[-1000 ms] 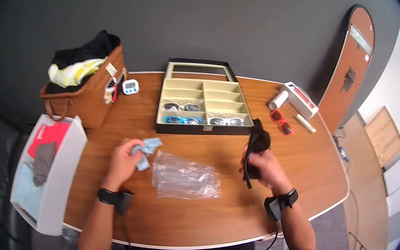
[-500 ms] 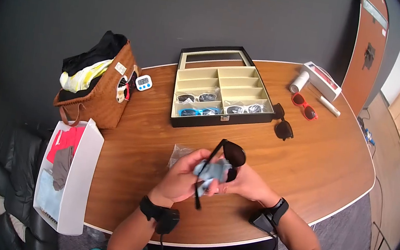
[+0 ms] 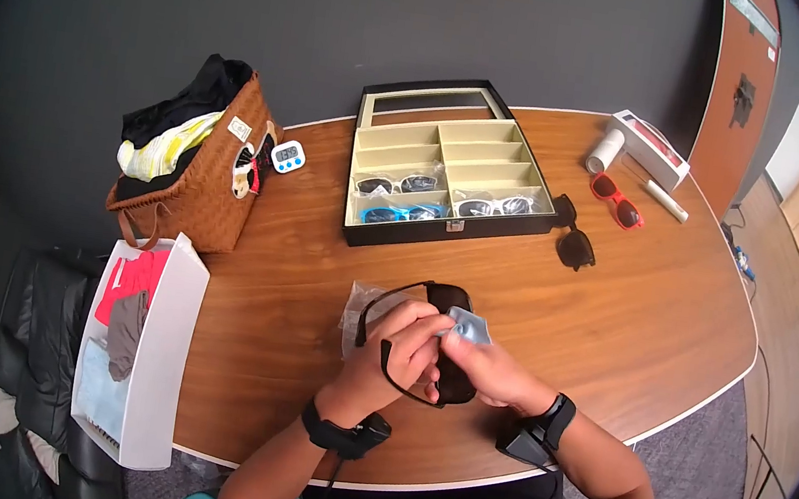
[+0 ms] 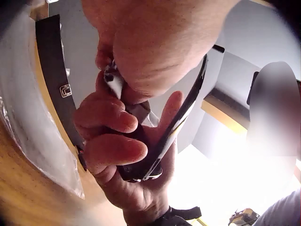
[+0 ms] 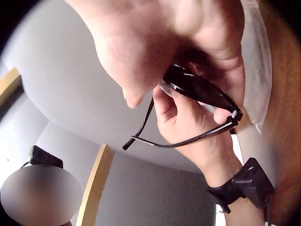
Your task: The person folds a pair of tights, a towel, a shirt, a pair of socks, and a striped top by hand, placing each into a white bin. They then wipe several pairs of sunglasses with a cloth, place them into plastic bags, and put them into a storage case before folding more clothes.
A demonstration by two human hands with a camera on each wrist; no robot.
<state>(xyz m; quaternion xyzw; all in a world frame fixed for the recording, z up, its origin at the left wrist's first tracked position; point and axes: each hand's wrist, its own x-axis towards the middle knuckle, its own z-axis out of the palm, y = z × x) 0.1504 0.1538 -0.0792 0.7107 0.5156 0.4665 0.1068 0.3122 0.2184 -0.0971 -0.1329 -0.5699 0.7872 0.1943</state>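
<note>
In the head view my left hand and right hand meet over a pair of black sunglasses, lenses facing up and both arms unfolded to the left. My right hand grips the frame, its fingers curling under it in the left wrist view. Between the fingers of my left hand and my right thumb, a light blue cloth lies on one lens. My left fingers pinch that cloth against the lens. The right wrist view shows the sunglasses between the two hands, with much of the cloth hidden.
A display case holds several wrapped glasses. Dark sunglasses, red sunglasses, a white tube and a narrow box lie right. A clear plastic bag is beside my left hand. A basket, timer and white box stand left.
My right hand has brought the black sunglasses from beside the case to the table's front middle. My left hand has carried the cloth over to them, and the sunglasses have turned lenses up.
</note>
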